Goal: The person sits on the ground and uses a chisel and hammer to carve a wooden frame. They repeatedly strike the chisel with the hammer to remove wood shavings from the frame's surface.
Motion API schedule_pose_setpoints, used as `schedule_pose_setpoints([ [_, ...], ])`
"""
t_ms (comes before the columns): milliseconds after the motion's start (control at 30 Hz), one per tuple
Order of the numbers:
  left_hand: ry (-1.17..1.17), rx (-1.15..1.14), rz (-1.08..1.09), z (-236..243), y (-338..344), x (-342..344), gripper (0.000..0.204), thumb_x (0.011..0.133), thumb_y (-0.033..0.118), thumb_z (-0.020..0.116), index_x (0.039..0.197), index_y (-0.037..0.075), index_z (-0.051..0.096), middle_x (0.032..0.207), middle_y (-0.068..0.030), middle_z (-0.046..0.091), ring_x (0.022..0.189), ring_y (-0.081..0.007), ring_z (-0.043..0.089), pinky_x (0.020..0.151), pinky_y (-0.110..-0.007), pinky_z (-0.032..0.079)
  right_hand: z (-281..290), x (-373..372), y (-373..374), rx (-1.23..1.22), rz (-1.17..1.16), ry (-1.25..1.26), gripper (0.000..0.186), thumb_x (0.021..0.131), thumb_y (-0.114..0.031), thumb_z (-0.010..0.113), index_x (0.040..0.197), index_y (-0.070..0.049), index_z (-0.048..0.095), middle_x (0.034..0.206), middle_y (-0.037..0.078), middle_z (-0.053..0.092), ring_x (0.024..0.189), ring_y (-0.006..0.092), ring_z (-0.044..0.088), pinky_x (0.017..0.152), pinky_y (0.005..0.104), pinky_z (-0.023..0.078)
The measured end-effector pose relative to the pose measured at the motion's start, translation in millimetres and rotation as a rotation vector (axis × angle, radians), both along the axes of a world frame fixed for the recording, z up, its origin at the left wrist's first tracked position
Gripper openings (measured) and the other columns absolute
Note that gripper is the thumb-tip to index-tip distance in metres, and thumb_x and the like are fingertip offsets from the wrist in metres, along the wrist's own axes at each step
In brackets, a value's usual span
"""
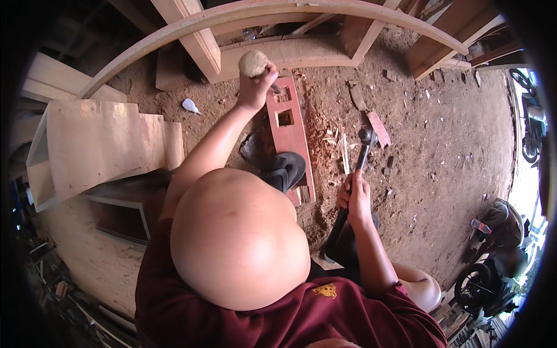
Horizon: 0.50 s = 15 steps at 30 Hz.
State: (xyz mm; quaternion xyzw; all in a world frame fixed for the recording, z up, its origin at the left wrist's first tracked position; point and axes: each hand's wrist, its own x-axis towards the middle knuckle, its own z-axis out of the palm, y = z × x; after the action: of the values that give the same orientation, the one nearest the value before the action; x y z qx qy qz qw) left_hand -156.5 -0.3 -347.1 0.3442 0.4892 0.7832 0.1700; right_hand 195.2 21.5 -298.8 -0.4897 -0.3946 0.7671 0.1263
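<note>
My left hand [255, 90] is wrapped around a chisel with a pale, rounded wooden handle top [253, 62]. Its dark blade tip is at the far mortise in a reddish wooden board [288, 132] on the ground. A second square mortise [284, 118] shows nearer to me. Off to the right of the board, my right hand [356, 200] grips a hammer [363, 155] by its dark handle, the metal head raised away from the chisel. A foot in a dark sandal [287, 168] rests on the near part of the board.
Wood chips [331, 139] litter the dirt floor beside a small reddish offcut [379, 129]. A white bottle [190, 106] lies left of my arm. A curved wooden frame [232, 17] spans the far side; plywood [93, 145] stands left. A person [505, 232] and motorcycles are at right.
</note>
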Motion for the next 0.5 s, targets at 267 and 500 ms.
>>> schedule_pose_setpoints([
  [267,0.074,-0.036,-0.259,3,27,-33,0.028,0.089,0.030,0.061,0.081,0.006,0.050,0.056,-0.0023,0.049,0.051,-0.0109,0.046,0.048,-0.027,0.039,1,0,2,0.026,0.048,-0.006,0.053,0.100,-0.056,0.035,0.073,-0.011,0.039,0.051,-0.003,0.032,0.039,0.0084,0.030,0.037,0.0248,0.028],
  [500,0.085,-0.099,-0.396,8,32,-33,0.026,0.086,0.028,0.060,0.079,0.006,0.050,0.055,-0.0014,0.047,0.050,-0.0103,0.044,0.048,-0.027,0.037,15,-6,2,0.079,0.055,-0.046,0.054,0.100,-0.057,0.034,0.073,-0.011,0.039,0.050,-0.003,0.032,0.039,0.0087,0.030,0.036,0.0247,0.027],
])
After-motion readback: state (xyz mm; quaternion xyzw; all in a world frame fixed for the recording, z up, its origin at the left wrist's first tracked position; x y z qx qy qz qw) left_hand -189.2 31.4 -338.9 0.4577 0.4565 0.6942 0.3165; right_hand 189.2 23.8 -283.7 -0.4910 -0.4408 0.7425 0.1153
